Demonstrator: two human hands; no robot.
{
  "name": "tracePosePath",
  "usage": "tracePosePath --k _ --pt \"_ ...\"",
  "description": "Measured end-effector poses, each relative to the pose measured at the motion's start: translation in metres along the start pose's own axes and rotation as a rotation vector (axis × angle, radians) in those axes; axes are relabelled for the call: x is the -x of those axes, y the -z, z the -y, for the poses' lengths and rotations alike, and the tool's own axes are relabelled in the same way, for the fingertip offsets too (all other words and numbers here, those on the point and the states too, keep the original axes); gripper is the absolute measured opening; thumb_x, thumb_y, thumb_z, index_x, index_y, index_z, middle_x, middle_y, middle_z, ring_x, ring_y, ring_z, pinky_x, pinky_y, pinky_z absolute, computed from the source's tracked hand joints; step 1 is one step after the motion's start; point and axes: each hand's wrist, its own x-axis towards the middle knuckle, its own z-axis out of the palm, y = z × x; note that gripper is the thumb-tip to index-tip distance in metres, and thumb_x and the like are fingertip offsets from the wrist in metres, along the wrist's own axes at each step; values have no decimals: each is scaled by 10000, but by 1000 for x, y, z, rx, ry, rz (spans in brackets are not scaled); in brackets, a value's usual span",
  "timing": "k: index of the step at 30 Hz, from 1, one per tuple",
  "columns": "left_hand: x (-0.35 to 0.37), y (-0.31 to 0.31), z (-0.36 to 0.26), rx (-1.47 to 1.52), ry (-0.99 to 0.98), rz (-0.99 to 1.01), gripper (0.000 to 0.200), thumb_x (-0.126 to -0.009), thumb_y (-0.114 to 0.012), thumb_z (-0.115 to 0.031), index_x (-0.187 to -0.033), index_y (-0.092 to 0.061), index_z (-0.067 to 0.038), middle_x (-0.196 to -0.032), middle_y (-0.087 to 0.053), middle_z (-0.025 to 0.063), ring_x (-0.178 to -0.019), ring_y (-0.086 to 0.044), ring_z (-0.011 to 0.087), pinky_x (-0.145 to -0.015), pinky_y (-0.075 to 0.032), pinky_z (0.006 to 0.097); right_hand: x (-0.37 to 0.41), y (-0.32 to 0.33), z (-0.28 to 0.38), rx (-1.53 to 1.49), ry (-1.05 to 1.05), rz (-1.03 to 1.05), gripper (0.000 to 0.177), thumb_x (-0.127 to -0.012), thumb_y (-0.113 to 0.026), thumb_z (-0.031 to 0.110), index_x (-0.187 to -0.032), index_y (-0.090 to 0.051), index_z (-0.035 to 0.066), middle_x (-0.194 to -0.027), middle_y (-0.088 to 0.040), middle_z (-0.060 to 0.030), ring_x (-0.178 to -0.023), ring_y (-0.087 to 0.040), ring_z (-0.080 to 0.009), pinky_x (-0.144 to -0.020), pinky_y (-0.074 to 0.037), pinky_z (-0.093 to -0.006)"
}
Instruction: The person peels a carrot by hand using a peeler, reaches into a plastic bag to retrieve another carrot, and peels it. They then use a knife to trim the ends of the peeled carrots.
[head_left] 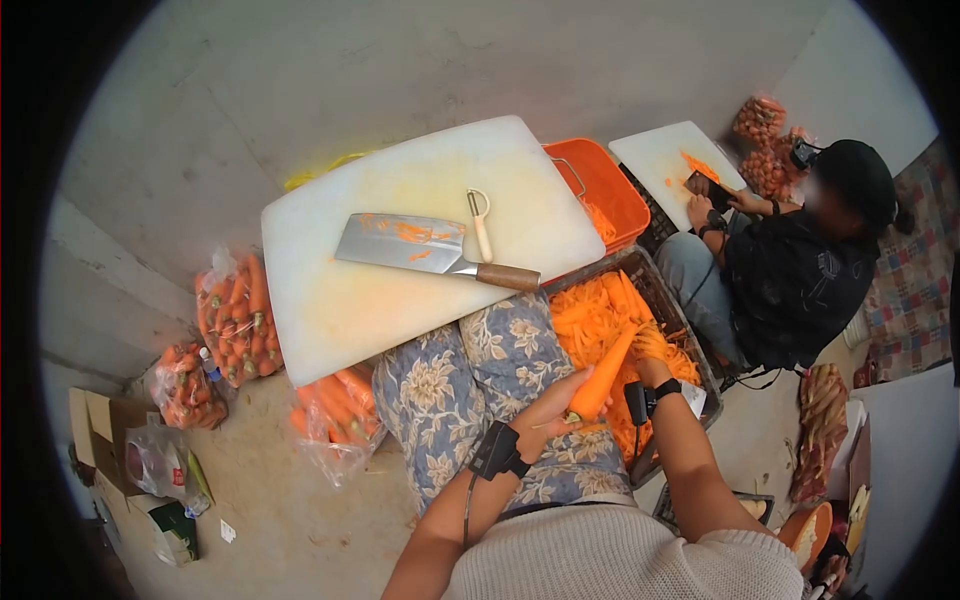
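My left hand [548, 404] is wrapped round the thick end of a large carrot [606, 376], its tip pointing up and to the right. My right hand [653, 368] is over a dark crate [712, 395] full of orange carrot peelings [580, 308]. Its fingers blend with the orange strips there, so I cannot tell what they grip. Ahead of my knees, a white cutting board [330, 270] carries a cleaver [400, 243] with carrot shreds on its blade. Beside the cleaver lies a peeler [480, 225] with a pale handle.
Bags of carrots [240, 320] stand on the floor at left, near an open cardboard box [95, 425]. Behind the board is an orange tub [605, 185]. At right a seated person [800, 270] works with a dark blade on another white board [665, 150].
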Motion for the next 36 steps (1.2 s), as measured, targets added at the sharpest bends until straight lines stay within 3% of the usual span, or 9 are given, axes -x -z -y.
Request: tracePosePath --k 2,3,7,12,16,19,21,31,36 --pt "-2 3 3 315 33 -16 406 -910 -392 -411 -1035 -469 -33 -824 -583 99 -672 -592 157 -515 -499 269 -14 18 47 -1239 -1172 -320 222 -906 -453 220 -1067 -522 84 -983 -567 -80 -819 -585 -200 -635 -525 -310" --pt "-2 2 3 317 33 -16 406 -910 -392 -412 -1035 -469 -33 -824 -583 99 -672 -592 157 -515 -499 269 -41 31 102 -1101 -1310 -413 191 -892 -482 220 -1024 -524 88 -914 -563 -65 -763 -581 -190 -591 -512 -290" --pt "-7 5 4 336 24 -73 432 -895 -415 -436 -1043 -477 -35 -865 -572 109 -701 -578 174 -553 -492 296 -51 36 154 -911 -1176 -288 148 -868 -523 210 -948 -517 86 -860 -532 -49 -711 -548 -148 -536 -469 -270" --pt "-4 -5 5 258 -16 -156 426 -880 -439 -453 -1058 -488 -70 -887 -568 101 -738 -579 193 -594 -494 317 -63 30 231 -692 -658 -293 139 -846 -548 178 -895 -459 84 -720 -467 -13 -581 -468 -92 -493 -401 -236" --pt "-10 -2 8 155 -47 -214 383 -888 -428 -445 -1072 -472 -112 -910 -562 87 -736 -595 197 -581 -510 300 -59 13 231 -780 -651 -211 158 -835 -561 135 -916 -439 74 -720 -443 -3 -592 -466 -96 -512 -414 -239" --pt "-13 4 8 157 -40 -181 365 -897 -413 -431 -1095 -455 -127 -910 -562 78 -710 -595 194 -552 -506 285 -58 12 210 -1249 -783 14 183 -821 -575 133 -921 -434 72 -747 -441 -9 -611 -471 -100 -520 -419 -239" --pt "-11 -1 6 149 -26 -191 358 -902 -404 -424 -1110 -444 -135 -906 -561 73 -687 -590 189 -532 -499 278 -75 24 241 -556 -628 -115 158 -845 -535 223 -854 -463 83 -715 -454 -21 -574 -471 -126 -481 -399 -245" --pt "-5 -10 2 -18 33 -253 333 -909 -402 -401 -1088 -415 -121 -784 -566 90 -618 -562 167 -495 -489 267 -69 6 128 -554 -731 28 149 -877 -482 189 -783 -471 73 -696 -466 -7 -561 -465 -97 -478 -377 -243" --pt "-8 -5 4 60 47 -232 366 -904 -412 -407 -1065 -423 -78 -763 -567 119 -591 -566 165 -482 -498 265 -68 -4 103 214 -572 187 246 -862 -446 277 -738 -546 91 -694 -546 -17 -611 -521 -160 -523 -408 -310"
